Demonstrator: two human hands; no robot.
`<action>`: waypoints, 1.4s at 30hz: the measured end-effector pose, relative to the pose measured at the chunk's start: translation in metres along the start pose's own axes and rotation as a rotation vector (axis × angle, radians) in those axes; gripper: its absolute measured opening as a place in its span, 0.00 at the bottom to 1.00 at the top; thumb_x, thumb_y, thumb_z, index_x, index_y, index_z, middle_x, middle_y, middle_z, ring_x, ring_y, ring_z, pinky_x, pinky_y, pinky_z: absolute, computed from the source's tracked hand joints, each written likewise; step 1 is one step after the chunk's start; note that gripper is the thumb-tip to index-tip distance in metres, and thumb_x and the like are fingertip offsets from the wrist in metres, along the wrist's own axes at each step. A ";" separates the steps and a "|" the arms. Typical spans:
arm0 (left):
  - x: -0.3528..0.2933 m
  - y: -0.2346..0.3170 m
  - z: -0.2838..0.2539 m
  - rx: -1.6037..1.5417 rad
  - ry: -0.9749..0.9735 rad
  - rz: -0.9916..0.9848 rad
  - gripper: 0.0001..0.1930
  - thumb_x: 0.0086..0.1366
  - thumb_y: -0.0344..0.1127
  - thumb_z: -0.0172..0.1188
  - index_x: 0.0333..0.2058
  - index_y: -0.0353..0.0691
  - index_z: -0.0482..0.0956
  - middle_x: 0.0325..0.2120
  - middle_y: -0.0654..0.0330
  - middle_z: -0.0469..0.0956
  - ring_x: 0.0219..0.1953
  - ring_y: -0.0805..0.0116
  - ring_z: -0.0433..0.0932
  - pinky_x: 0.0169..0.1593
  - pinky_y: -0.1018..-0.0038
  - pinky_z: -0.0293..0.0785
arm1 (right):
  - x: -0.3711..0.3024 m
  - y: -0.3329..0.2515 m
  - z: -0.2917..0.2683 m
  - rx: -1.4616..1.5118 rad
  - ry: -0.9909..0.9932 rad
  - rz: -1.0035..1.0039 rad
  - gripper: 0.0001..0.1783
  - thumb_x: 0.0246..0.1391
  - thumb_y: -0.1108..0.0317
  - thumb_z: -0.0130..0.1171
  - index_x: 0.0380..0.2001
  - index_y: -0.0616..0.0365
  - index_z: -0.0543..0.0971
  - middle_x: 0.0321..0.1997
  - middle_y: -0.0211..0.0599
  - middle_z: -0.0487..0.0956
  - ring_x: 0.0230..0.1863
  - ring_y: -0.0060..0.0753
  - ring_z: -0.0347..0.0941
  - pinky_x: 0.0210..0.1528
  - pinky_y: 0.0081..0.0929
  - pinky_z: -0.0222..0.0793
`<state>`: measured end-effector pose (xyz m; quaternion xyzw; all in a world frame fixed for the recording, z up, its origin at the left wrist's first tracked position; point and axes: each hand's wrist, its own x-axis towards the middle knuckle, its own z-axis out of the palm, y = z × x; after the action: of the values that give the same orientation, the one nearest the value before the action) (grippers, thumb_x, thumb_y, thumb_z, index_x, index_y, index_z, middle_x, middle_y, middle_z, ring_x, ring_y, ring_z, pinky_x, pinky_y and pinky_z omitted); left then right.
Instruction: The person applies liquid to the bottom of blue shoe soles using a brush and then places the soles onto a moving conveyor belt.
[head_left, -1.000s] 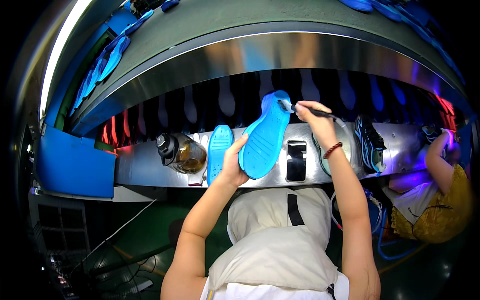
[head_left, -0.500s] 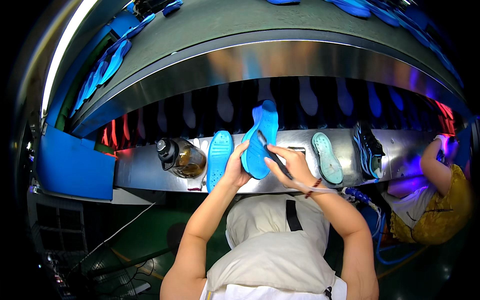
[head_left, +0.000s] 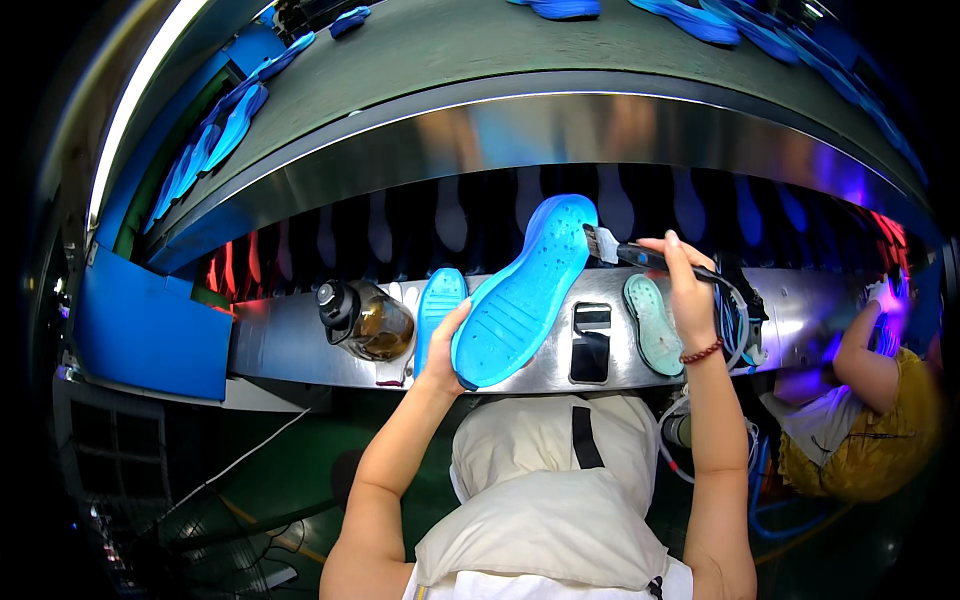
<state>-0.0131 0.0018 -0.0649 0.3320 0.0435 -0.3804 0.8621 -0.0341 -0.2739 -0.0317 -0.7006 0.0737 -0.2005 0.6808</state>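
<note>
Left hand [head_left: 447, 345] grips the heel of a blue shoe sole [head_left: 523, 295], held tilted above the steel ledge [head_left: 280, 345]. Right hand [head_left: 688, 290] is closed on a brush [head_left: 625, 252], bristles at the sole's toe. Nearby on the ledge: dark bottle [head_left: 362, 320], second blue sole [head_left: 438, 310], green sole [head_left: 652, 325]. A co-worker's arm [head_left: 862, 355] is at far right.

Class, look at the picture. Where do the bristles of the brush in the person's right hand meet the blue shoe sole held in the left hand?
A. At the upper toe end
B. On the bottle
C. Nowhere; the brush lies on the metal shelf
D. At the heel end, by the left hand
A: the right hand holds the brush with its bristles at the upper toe end of the blue shoe sole, far from the left hand gripping the lower end.
</note>
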 end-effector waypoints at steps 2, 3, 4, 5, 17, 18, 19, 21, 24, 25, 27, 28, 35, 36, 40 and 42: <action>0.000 -0.003 0.007 -0.009 -0.028 -0.015 0.30 0.60 0.50 0.43 0.56 0.36 0.55 0.50 0.45 0.64 0.48 0.49 0.69 0.45 0.51 0.70 | 0.004 0.005 0.008 -0.094 0.059 0.012 0.18 0.56 0.59 0.47 0.29 0.62 0.80 0.22 0.28 0.76 0.22 0.14 0.66 0.26 0.14 0.62; 0.000 -0.005 0.006 0.026 -0.011 0.004 0.30 0.60 0.49 0.43 0.56 0.36 0.55 0.50 0.45 0.64 0.48 0.49 0.69 0.46 0.53 0.70 | 0.003 0.005 0.014 -0.166 0.033 0.010 0.17 0.56 0.60 0.48 0.29 0.61 0.80 0.21 0.28 0.76 0.22 0.14 0.66 0.26 0.15 0.62; 0.001 -0.009 0.002 0.060 0.002 0.019 0.30 0.61 0.49 0.43 0.56 0.36 0.55 0.50 0.45 0.65 0.48 0.50 0.69 0.47 0.54 0.70 | 0.000 0.004 0.020 -0.241 0.010 0.007 0.15 0.55 0.61 0.49 0.28 0.61 0.80 0.20 0.27 0.75 0.22 0.14 0.66 0.25 0.15 0.62; 0.003 -0.011 -0.001 0.095 0.015 0.035 0.30 0.61 0.49 0.42 0.56 0.36 0.55 0.50 0.45 0.65 0.48 0.51 0.69 0.47 0.55 0.70 | -0.003 0.015 0.028 -0.203 0.031 -0.194 0.11 0.53 0.66 0.52 0.27 0.62 0.79 0.19 0.32 0.76 0.21 0.19 0.69 0.25 0.17 0.63; -0.027 0.028 -0.005 0.214 -0.082 0.216 0.32 0.62 0.54 0.37 0.57 0.35 0.54 0.53 0.46 0.62 0.52 0.52 0.66 0.54 0.57 0.63 | -0.026 -0.013 -0.011 0.807 -0.386 -0.055 0.24 0.58 0.58 0.35 0.27 0.67 0.75 0.30 0.49 0.78 0.32 0.38 0.74 0.41 0.30 0.69; -0.030 0.037 -0.007 0.232 -0.109 0.259 0.33 0.61 0.54 0.35 0.57 0.35 0.54 0.53 0.46 0.62 0.52 0.51 0.66 0.53 0.56 0.64 | -0.024 -0.017 -0.019 0.900 -0.327 -0.048 0.25 0.58 0.57 0.34 0.27 0.66 0.75 0.31 0.50 0.77 0.32 0.39 0.74 0.41 0.31 0.69; -0.035 0.051 0.011 0.259 -0.117 0.317 0.33 0.62 0.56 0.33 0.57 0.34 0.55 0.54 0.45 0.60 0.53 0.50 0.65 0.53 0.56 0.63 | -0.024 -0.020 -0.029 0.876 -0.280 0.010 0.26 0.59 0.56 0.33 0.27 0.66 0.75 0.31 0.50 0.77 0.32 0.39 0.74 0.42 0.31 0.69; -0.032 0.082 0.043 0.070 -0.283 0.436 0.35 0.62 0.57 0.32 0.57 0.32 0.54 0.54 0.43 0.59 0.51 0.48 0.66 0.53 0.54 0.64 | -0.022 -0.019 -0.039 0.803 -0.166 0.084 0.26 0.60 0.55 0.33 0.31 0.66 0.74 0.32 0.48 0.77 0.33 0.36 0.74 0.41 0.29 0.68; -0.019 0.137 0.080 0.070 -0.365 0.537 0.36 0.61 0.57 0.35 0.58 0.33 0.48 0.53 0.39 0.57 0.48 0.36 0.66 0.45 0.39 0.64 | -0.018 -0.007 -0.043 0.755 -0.141 0.187 0.25 0.59 0.52 0.37 0.37 0.64 0.74 0.36 0.42 0.77 0.38 0.34 0.73 0.38 0.25 0.67; -0.012 0.164 0.072 0.114 -0.516 0.580 0.35 0.62 0.56 0.36 0.58 0.33 0.47 0.55 0.39 0.55 0.52 0.35 0.61 0.51 0.38 0.57 | -0.016 -0.003 -0.039 0.751 -0.124 0.233 0.26 0.59 0.51 0.38 0.40 0.65 0.73 0.36 0.42 0.77 0.38 0.34 0.73 0.37 0.24 0.66; 0.008 0.216 0.060 -0.018 -0.735 0.600 0.34 0.62 0.53 0.35 0.58 0.33 0.47 0.57 0.43 0.52 0.58 0.39 0.51 0.58 0.42 0.45 | -0.016 -0.006 -0.034 0.780 -0.116 0.277 0.26 0.60 0.52 0.36 0.40 0.67 0.72 0.37 0.43 0.76 0.37 0.33 0.73 0.38 0.23 0.67; 0.020 0.237 0.058 -0.240 -0.781 0.630 0.34 0.62 0.55 0.32 0.58 0.31 0.48 0.57 0.43 0.52 0.59 0.42 0.50 0.59 0.42 0.43 | -0.014 -0.003 -0.034 0.795 -0.129 0.291 0.26 0.60 0.52 0.36 0.41 0.67 0.72 0.36 0.43 0.76 0.37 0.34 0.73 0.38 0.23 0.67; 0.068 0.252 0.060 0.082 0.256 1.083 0.39 0.61 0.52 0.41 0.60 0.35 0.34 0.61 0.47 0.44 0.63 0.55 0.45 0.63 0.59 0.43 | -0.012 0.008 -0.037 0.870 -0.065 0.386 0.24 0.59 0.55 0.40 0.43 0.68 0.71 0.33 0.40 0.76 0.35 0.31 0.74 0.37 0.22 0.70; 0.076 0.252 0.063 0.276 0.367 1.118 0.36 0.59 0.51 0.47 0.59 0.36 0.46 0.58 0.50 0.51 0.60 0.56 0.53 0.62 0.58 0.46 | -0.011 0.012 -0.039 0.887 -0.058 0.401 0.23 0.59 0.56 0.41 0.43 0.68 0.71 0.33 0.40 0.76 0.36 0.32 0.74 0.38 0.22 0.70; 0.107 0.223 0.116 0.903 0.469 1.185 0.29 0.56 0.48 0.53 0.52 0.38 0.63 0.51 0.55 0.64 0.55 0.63 0.60 0.57 0.63 0.54 | -0.010 0.018 -0.045 0.903 -0.036 0.397 0.20 0.58 0.60 0.43 0.43 0.69 0.71 0.33 0.41 0.76 0.36 0.32 0.74 0.40 0.23 0.71; 0.138 0.209 0.146 1.166 0.434 1.143 0.31 0.54 0.48 0.55 0.52 0.34 0.62 0.51 0.50 0.64 0.55 0.60 0.61 0.57 0.65 0.56 | -0.010 0.021 -0.044 0.910 -0.036 0.381 0.19 0.58 0.62 0.45 0.43 0.69 0.70 0.33 0.41 0.76 0.37 0.33 0.74 0.40 0.23 0.71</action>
<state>0.2019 -0.0709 0.1156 0.7605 -0.1699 0.2249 0.5850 -0.0568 -0.3121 -0.0547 -0.3096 0.0934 -0.0721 0.9435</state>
